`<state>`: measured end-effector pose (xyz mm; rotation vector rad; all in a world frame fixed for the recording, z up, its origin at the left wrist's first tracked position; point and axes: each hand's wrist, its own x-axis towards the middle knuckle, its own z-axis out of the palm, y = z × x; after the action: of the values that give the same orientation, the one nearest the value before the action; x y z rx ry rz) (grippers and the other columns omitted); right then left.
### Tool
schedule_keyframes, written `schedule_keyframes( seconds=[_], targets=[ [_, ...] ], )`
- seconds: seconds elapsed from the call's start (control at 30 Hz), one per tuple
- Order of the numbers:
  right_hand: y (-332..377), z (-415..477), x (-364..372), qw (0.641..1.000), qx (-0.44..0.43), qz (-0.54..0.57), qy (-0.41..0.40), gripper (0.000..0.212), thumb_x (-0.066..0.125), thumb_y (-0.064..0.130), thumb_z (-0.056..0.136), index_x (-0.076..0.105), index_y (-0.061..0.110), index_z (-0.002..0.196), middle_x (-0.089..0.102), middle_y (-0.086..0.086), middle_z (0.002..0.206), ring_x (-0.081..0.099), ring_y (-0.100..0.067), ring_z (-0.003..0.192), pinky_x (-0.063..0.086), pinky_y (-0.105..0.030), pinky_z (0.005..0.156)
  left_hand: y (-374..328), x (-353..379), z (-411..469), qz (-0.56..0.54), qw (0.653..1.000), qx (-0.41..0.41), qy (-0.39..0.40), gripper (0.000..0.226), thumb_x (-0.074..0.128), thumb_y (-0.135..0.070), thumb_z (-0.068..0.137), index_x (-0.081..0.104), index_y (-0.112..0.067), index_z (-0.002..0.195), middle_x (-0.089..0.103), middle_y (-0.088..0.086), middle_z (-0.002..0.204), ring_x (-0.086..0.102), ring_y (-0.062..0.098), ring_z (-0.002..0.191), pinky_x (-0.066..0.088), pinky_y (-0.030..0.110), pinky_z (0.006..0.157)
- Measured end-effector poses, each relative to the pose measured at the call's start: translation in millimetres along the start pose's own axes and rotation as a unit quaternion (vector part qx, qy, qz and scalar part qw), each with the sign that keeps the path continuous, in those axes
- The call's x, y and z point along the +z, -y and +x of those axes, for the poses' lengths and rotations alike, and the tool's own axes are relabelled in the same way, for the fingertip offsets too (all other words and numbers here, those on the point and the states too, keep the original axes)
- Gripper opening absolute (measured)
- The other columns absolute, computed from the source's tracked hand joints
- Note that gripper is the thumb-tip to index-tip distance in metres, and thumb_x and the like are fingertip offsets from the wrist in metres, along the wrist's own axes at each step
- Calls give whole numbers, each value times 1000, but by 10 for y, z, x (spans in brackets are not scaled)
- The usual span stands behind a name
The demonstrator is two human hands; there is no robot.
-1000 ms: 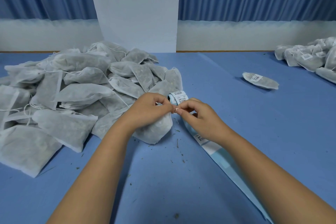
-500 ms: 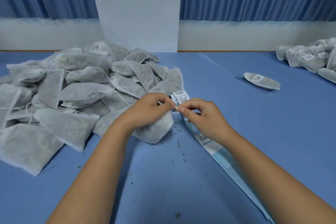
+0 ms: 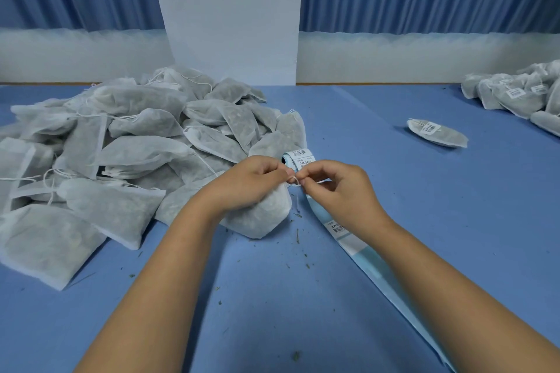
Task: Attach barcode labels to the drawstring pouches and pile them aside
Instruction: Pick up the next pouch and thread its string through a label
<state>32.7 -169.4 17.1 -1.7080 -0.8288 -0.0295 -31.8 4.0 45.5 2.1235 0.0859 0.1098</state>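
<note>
Drawstring (image 3: pixel 295 181) now shows a small loop where a second ago fingertips met; my left hand (image 3: pixel 251 182) pinches the pouch (image 3: pixel 260 218) by its neck, my right hand (image 3: pixel 336 191) pinches the loop (pouch near centre on the counter (image 3: pixel 409 221)). Labelling, I judge, follows.

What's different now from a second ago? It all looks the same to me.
Almost nothing. The left hand and right hand keep pinching the drawstring at the neck of the pouch. The label roll, unlabelled pile and labelled pouches stayed put.
</note>
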Motion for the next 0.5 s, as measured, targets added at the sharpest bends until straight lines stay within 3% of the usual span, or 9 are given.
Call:
schedule_keyframes(
  seconds=[0.1,0.23,0.37,0.5],
  targets=[
    [18,8,-2,1000,21,22,1,28,67,-2,85,73,24,77,73,16,75,65,1,69,47,-10,67,-4,-2,-4,-20,1000,-6,5,26,55,-30,101,75,-24,85,30,-15,46,25,4,38,23,14,38],
    [39,11,-23,998,38,46,14,27,67,-4,84,75,22,76,72,15,70,62,5,61,45,-7,61,4,5,0,-17,1000,-3,7,27,56,-31,100,75,-27,81,30,-14,47,25,4,39,23,15,38],
    [39,13,-26,996,45,69,15,13,78,8,80,77,21,77,76,4,79,69,-6,72,54,-16,71,21,6,11,-19,1000,-10,1,26,57,-30,100,73,-14,86,31,-15,47,26,4,40,23,15,39],
    [5,27,-23,998,47,49,10,14,78,9,81,76,22,76,76,4,77,69,-7,72,55,-19,73,23,-2,0,-19,1000,-20,12,20,62,-35,96,73,-22,86,42,-14,51,37,5,45,30,15,43]
  ],
)
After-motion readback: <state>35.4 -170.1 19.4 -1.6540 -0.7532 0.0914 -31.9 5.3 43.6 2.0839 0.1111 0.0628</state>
